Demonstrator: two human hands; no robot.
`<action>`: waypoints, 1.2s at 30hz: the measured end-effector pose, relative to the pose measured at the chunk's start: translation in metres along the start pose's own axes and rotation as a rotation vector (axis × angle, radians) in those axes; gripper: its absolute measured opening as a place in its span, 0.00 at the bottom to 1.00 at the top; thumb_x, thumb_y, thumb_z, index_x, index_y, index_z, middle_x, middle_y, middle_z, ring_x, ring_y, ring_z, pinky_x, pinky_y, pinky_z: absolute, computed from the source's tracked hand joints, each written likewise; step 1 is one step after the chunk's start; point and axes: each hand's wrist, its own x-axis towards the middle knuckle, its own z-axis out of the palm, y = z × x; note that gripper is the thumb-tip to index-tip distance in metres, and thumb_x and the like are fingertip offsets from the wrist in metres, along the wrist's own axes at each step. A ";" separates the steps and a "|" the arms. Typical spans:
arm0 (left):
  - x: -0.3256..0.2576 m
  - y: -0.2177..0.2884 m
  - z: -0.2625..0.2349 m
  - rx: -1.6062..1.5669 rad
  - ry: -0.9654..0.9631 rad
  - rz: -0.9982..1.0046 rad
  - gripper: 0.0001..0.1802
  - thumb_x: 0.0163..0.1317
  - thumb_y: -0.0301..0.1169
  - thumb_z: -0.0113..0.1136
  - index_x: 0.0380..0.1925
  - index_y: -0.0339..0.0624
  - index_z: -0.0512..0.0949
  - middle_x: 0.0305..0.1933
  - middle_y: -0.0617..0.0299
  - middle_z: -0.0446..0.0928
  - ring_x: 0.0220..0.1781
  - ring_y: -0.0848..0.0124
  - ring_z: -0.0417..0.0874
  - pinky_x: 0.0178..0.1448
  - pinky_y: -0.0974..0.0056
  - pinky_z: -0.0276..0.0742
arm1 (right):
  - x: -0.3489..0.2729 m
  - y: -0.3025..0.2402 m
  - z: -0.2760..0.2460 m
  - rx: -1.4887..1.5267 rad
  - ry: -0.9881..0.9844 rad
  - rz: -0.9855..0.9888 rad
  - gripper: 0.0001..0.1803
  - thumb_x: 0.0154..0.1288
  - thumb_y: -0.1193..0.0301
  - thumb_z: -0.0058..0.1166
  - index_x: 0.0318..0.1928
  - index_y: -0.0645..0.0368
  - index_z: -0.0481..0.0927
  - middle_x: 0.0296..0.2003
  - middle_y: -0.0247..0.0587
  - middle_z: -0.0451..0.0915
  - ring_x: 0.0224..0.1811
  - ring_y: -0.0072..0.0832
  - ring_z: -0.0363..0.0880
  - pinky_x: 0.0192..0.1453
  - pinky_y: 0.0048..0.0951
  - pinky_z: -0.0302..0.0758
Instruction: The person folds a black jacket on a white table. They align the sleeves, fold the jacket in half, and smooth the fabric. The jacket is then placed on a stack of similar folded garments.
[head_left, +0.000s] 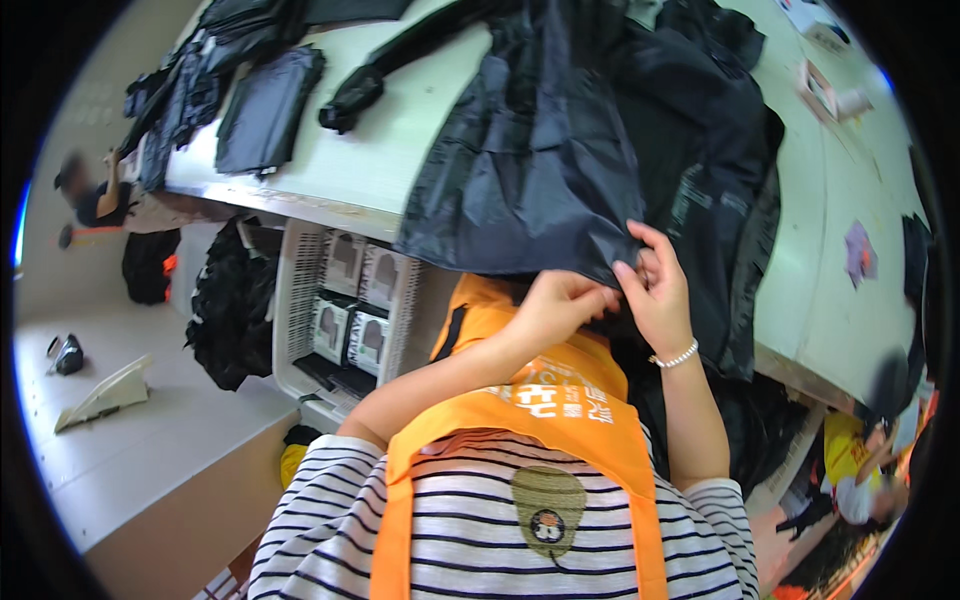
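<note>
A black jacket (pixel 540 170) lies spread on the pale table, its hem hanging over the near edge toward me. My left hand (pixel 565 305) is closed at the hem, with its fingertips partly hidden under the fabric. Close beside it, my right hand (pixel 660 295) pinches the corner of the same hem between thumb and forefinger, the other fingers curled. One jacket sleeve (pixel 420 45) stretches away to the far left. More black fabric with faint grey print (pixel 700 180) lies against the jacket on the right and drapes over the edge.
Folded black garments (pixel 270 110) lie on the table (pixel 375 160) at far left. Below its edge, a white plastic basket (pixel 290 340) holds several packages. A dark bundle (pixel 235 310) hangs beside it. Other people (pixel 100 200) are at the far left and lower right.
</note>
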 end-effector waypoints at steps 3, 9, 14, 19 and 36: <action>-0.002 0.013 -0.050 0.170 -0.038 -0.128 0.10 0.59 0.29 0.58 0.30 0.32 0.83 0.25 0.58 0.82 0.23 0.77 0.79 0.29 0.72 0.75 | -0.001 0.025 -0.005 -0.375 0.006 -0.004 0.23 0.58 0.82 0.57 0.55 0.57 0.73 0.21 0.31 0.65 0.22 0.19 0.65 0.29 0.21 0.67; 0.074 0.040 -0.282 0.859 0.878 0.496 0.27 0.50 0.33 0.69 0.50 0.38 0.73 0.51 0.50 0.76 0.53 0.59 0.75 0.54 0.59 0.70 | -0.010 0.061 -0.013 -0.762 0.300 -0.017 0.19 0.61 0.82 0.50 0.54 0.65 0.71 0.45 0.49 0.74 0.40 0.39 0.78 0.47 0.32 0.75; 0.125 0.060 -0.397 1.305 1.108 0.390 0.36 0.45 0.41 0.71 0.54 0.38 0.72 0.53 0.50 0.74 0.56 0.52 0.71 0.63 0.56 0.66 | 0.026 0.022 0.045 -0.450 0.462 -0.008 0.16 0.74 0.72 0.39 0.56 0.64 0.73 0.40 0.40 0.78 0.36 0.22 0.74 0.45 0.23 0.73; 0.115 0.073 -0.392 0.852 0.668 0.278 0.26 0.48 0.39 0.68 0.44 0.30 0.79 0.39 0.46 0.79 0.43 0.58 0.79 0.50 0.59 0.74 | 0.079 -0.013 0.160 -0.253 0.330 0.115 0.14 0.72 0.69 0.47 0.54 0.59 0.77 0.33 0.33 0.80 0.33 0.16 0.76 0.39 0.17 0.72; 0.103 0.106 -0.369 0.232 -0.104 0.349 0.19 0.72 0.38 0.43 0.50 0.33 0.75 0.50 0.53 0.76 0.54 0.66 0.74 0.60 0.62 0.65 | 0.177 -0.045 0.268 -0.102 -0.086 0.038 0.03 0.67 0.76 0.53 0.39 0.60 0.73 0.35 0.24 0.71 0.31 0.10 0.63 0.38 0.14 0.65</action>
